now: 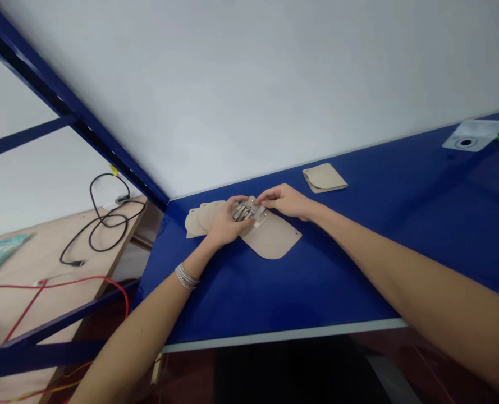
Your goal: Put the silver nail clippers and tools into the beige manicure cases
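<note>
An opened beige pouch (274, 238) with a rounded flap lies on the blue table, several small metal tools (243, 212) in its upper part. It looks like a manicure set. My left hand (225, 223) grips the pouch's left side, thumb and fingers curved around the metal tools. At the pouch's upper right, my right hand (285, 200) has its fingertips pinched together near a small shiny piece; whether it holds that piece is too small to tell. Several closed beige pouches (196, 221) overlap just left of my left hand. Another folded beige pouch (325, 177) lies apart, behind my right hand.
The blue table (295, 297) meets a white wall at the back. A white object with a round dark hole (467, 142) stands at the far right. On the left, beyond a blue metal frame (64, 106), a wooden table bears a black cable (101, 219) and red cord (76, 280).
</note>
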Available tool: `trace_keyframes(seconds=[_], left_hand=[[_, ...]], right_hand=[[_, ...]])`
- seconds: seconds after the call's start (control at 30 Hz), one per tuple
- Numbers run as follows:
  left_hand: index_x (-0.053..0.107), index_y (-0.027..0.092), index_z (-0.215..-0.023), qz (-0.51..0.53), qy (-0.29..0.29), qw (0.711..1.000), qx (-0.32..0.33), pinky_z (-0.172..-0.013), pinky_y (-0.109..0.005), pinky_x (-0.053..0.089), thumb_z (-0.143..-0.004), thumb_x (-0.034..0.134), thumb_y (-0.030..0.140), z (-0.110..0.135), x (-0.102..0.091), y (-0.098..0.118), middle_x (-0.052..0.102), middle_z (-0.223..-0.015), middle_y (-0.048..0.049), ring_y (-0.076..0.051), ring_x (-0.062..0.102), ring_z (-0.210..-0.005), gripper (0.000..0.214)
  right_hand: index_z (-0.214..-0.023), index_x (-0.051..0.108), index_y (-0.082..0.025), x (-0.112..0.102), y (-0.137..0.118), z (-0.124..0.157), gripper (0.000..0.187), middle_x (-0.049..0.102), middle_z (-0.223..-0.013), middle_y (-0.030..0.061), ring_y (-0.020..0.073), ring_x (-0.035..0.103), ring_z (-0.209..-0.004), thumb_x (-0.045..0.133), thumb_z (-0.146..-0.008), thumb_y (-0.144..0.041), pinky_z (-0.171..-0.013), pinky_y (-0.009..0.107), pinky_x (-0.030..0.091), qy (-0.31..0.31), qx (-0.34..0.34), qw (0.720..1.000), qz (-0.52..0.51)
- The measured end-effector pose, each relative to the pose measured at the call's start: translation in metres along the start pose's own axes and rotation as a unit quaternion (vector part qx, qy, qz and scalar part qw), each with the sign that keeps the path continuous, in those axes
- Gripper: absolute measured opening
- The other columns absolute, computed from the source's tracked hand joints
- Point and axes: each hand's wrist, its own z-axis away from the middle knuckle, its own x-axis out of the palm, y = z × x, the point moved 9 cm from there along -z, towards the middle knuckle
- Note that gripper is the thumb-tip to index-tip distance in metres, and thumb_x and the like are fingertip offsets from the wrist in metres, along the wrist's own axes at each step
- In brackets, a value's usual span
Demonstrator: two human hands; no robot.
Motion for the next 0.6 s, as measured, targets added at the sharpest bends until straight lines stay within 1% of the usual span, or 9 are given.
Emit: trace_keyframes(seconds=[0.1,0.17,0.37,0.5,0.6], left_hand=[[0.054,0.024,-0.12,-0.009,0.006,1.0,-0.006,-0.085,-0.036,0.049,-0.069,0.072,0.033,0.0007,-0.0014,-0.0007,0.065,-0.103,-0.0045,-0.021,0.062,-0.093,0.055],[0.055,0.024,-0.119,-0.017,0.015,1.0,-0.009,-0.086,-0.036,0.048,-0.069,0.073,0.032,0.0013,-0.0029,0.0003,0.065,-0.103,-0.0044,-0.021,0.061,-0.094,0.054],[0.058,0.023,-0.116,-0.039,0.032,0.999,-0.012,-0.087,-0.036,0.047,-0.068,0.073,0.032,0.0022,-0.0057,0.0052,0.065,-0.105,-0.0046,-0.021,0.061,-0.095,0.051],[0.057,0.023,-0.118,-0.02,0.022,0.999,-0.014,-0.086,-0.035,0.048,-0.069,0.072,0.032,0.0019,-0.0035,0.0034,0.066,-0.104,-0.0045,-0.02,0.062,-0.093,0.052],[0.057,0.024,-0.118,-0.024,0.024,0.999,-0.012,-0.087,-0.036,0.048,-0.069,0.072,0.032,0.0018,-0.0037,0.002,0.066,-0.104,-0.0041,-0.021,0.061,-0.094,0.051]], right_hand=[[-0.102,0.074,-0.02,0.0063,-0.0025,0.0011,0.026,0.073,-0.096,0.0026,0.0132,0.061,-0.083,0.055,-0.084,-0.021,-0.076,0.023,0.046,-0.043,-0.009,0.999,0.011],[-0.103,0.074,-0.02,0.0077,-0.0033,0.0014,0.026,0.073,-0.097,0.0022,0.0129,0.06,-0.083,0.054,-0.085,-0.02,-0.075,0.023,0.045,-0.05,-0.014,0.998,0.019],[-0.103,0.074,-0.02,0.0062,0.0014,-0.0002,0.026,0.074,-0.092,0.0023,0.0113,0.059,-0.073,0.055,-0.085,-0.02,-0.066,0.021,0.045,-0.032,-0.009,0.999,0.025],[-0.101,0.074,-0.019,0.0034,0.0001,0.0004,0.024,0.074,-0.094,0.004,0.0127,0.061,-0.078,0.058,-0.084,-0.022,-0.068,0.021,0.046,-0.019,-0.015,1.0,0.014],[-0.099,0.074,-0.018,0.0029,-0.002,0.0019,0.023,0.074,-0.092,0.0047,0.0134,0.062,-0.079,0.061,-0.082,-0.024,-0.069,0.022,0.047,-0.019,-0.016,1.0,0.009]])
